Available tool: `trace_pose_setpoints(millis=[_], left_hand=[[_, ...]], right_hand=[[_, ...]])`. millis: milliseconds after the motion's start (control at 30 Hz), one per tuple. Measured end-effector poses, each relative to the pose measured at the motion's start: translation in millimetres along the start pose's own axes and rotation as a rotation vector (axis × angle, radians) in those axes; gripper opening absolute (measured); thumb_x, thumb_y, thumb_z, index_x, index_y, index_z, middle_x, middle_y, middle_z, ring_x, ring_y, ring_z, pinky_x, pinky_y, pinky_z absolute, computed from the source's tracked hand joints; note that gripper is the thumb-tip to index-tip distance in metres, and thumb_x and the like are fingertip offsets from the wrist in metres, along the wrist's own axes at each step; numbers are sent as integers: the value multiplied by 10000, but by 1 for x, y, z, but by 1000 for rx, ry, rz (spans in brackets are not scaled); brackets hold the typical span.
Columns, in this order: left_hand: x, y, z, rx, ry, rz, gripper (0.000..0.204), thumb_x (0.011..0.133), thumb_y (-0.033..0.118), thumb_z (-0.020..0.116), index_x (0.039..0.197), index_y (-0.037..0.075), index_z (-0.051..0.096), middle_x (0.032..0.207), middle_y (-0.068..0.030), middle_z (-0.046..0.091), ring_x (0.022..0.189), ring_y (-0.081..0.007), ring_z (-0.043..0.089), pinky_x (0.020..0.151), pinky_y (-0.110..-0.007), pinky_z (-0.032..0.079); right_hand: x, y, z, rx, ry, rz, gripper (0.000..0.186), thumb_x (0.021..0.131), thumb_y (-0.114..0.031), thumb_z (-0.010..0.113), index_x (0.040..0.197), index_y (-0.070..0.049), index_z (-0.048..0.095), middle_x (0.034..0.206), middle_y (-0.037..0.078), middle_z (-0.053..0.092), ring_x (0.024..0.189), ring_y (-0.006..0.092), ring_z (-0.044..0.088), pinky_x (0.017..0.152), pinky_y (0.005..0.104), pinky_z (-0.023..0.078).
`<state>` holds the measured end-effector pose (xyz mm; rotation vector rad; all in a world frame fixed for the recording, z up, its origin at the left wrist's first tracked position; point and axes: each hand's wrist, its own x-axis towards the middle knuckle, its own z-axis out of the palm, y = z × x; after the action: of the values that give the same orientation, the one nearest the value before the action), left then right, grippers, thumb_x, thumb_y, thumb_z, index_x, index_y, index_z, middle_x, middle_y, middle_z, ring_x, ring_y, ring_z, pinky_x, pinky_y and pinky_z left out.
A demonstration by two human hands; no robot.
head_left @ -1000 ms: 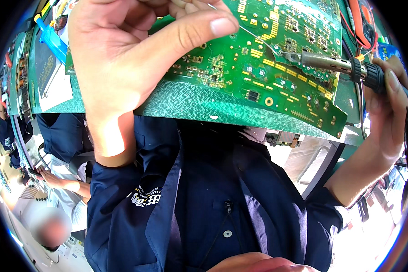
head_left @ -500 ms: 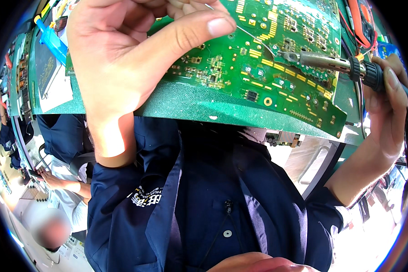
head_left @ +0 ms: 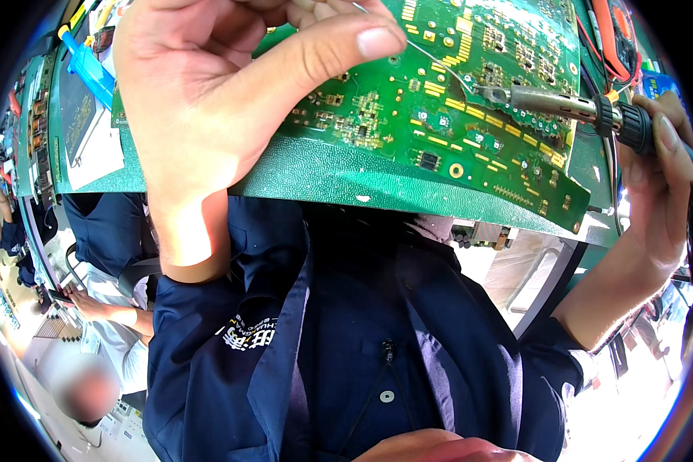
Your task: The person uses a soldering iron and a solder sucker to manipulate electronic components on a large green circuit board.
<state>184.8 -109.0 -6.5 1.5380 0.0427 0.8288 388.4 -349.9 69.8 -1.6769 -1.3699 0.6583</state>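
The right hand point(head_left: 658, 177) grips a soldering iron point(head_left: 570, 104), tip on the green circuit board point(head_left: 439, 115). Above the board, the left hand point(head_left: 223, 100) pinches solder wire point(head_left: 431, 58).

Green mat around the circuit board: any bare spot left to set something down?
Bare mat shows only along the near edge, before the circuit board, and right of it under the soldering iron in the right hand. Left hand covers the left; far-left is crowded with a blue tool.

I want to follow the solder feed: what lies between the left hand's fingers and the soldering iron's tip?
In the head view, a thin solder wire spans from the left hand to the soldering iron tip, over the green circuit board.
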Motion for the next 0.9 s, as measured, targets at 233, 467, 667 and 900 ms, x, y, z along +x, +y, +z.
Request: trace_pose_setpoints(millis=[233, 467, 667, 900], left_hand=[[-1, 3, 3, 31, 15, -19, 290, 683, -121, 724, 835, 13, 518, 736, -116, 624, 712, -172, 645, 637, -244, 529], [0, 8, 5, -10, 30, -62, 285, 688, -121, 718, 833, 14, 513, 732, -113, 620, 704, -172, 642, 628, -245, 520], [-2, 0, 2, -52, 6, -22, 277, 687, -125, 712, 823, 9, 511, 711, -105, 607, 672, -173, 630, 620, -254, 507], [-2, 5, 4, -38, 6, -87, 269, 684, -117, 718, 809, 5, 514, 703, -103, 603, 663, -161, 619, 621, -243, 492]], right_hand=[[-4, 9, -11, -128, -126, -170, 325, 898, 95, 458, 1205, 17, 530, 1138, 243, 535, 886, 183, 591, 804, 252, 479], [3, -2, -4, 127, -41, 63, 318, 962, -67, 391, 1172, 151, 488, 986, 176, 527, 623, 77, 459, 673, 169, 411], [-2, 8, -6, -7, -86, -101, 312, 956, -54, 406, 1228, 80, 480, 1083, 209, 521, 631, 83, 458, 706, 184, 423], [-3, 20, -8, -403, -97, -348, 315, 946, -23, 426, 1256, -5, 478, 1171, 236, 508, 678, 104, 495, 749, 202, 440]])
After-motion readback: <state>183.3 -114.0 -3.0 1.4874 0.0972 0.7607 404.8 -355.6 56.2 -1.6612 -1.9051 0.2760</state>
